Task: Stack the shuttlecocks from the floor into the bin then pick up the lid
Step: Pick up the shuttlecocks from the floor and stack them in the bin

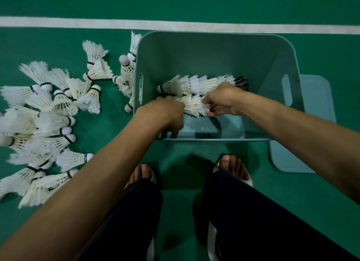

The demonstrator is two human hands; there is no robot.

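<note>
A pale teal plastic bin (214, 46) stands on the green floor ahead of me. Inside it lies a long row of nested white shuttlecocks (194, 84), cork end to the left. In front of that row a shorter stack of shuttlecocks (192, 105) lies between my hands. My left hand (165, 112) is closed on its left end and my right hand (224, 99) grips its right end. Several loose white shuttlecocks (44, 124) lie scattered on the floor left of the bin. The teal lid (315, 105) lies flat on the floor to the right, partly under the bin.
A white court line (78, 23) runs across the floor beyond the bin. My two feet in white sandals (233, 169) and dark trousers are just below the bin's near wall. A few shuttlecocks (128, 66) lean against the bin's left wall.
</note>
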